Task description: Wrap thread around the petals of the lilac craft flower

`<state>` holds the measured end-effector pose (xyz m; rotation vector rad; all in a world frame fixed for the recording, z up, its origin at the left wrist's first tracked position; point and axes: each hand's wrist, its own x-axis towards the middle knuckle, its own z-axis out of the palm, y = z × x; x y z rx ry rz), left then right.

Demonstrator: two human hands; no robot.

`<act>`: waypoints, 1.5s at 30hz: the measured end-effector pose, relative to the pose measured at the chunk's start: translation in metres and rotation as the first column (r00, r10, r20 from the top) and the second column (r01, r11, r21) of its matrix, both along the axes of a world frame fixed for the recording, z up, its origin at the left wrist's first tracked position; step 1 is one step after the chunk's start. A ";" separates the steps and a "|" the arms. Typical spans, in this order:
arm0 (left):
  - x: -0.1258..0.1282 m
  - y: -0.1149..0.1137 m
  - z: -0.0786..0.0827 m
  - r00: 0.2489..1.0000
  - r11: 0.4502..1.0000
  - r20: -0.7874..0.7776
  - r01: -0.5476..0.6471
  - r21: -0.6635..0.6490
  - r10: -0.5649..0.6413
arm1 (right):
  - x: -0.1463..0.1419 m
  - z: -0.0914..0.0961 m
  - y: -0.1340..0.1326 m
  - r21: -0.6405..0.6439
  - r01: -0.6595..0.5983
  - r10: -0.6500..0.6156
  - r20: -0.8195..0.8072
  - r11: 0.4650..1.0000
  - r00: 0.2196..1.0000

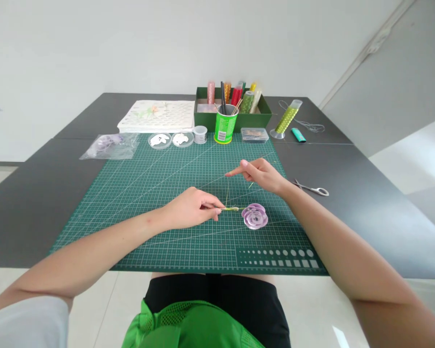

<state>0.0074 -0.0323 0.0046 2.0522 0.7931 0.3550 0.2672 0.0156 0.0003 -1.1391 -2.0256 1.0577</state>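
My left hand (197, 208) pinches the thin green stem (232, 209) of a purple artificial flower between thumb and fingertips. The layered flower head (254, 216) points right, just above the cutting mat. From the stem a fine thread (227, 191) rises to my right hand (259, 173). That hand is closed, its index finger stretched to the left with the thumb against it. A short light-green thread end shows below the curled fingers. What lies inside the right palm is hidden.
A green cutting mat (159, 179) covers the table's middle. Scissors (311, 188) lie at right. Behind stand a green can (225, 126), a box of thread spools (259, 118), a green spool (289, 117) and dishes of white pieces (160, 140). A plastic bag (110, 146) lies at left.
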 end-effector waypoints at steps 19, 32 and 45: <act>0.003 0.001 -0.004 0.907 0.931 0.251 -0.361 0.047 0.339 | -0.002 -0.018 0.009 -0.081 -0.065 0.076 0.151 0.995 0.986; 0.002 0.011 -0.002 0.876 0.917 0.271 -0.377 -0.132 0.399 | 0.000 -0.021 0.017 -0.141 0.338 -0.345 -0.031 0.931 0.938; 0.003 0.016 -0.004 0.853 0.892 0.285 -0.374 -0.252 0.438 | -0.043 -0.018 -0.024 -0.010 0.057 -0.058 -0.211 0.998 0.976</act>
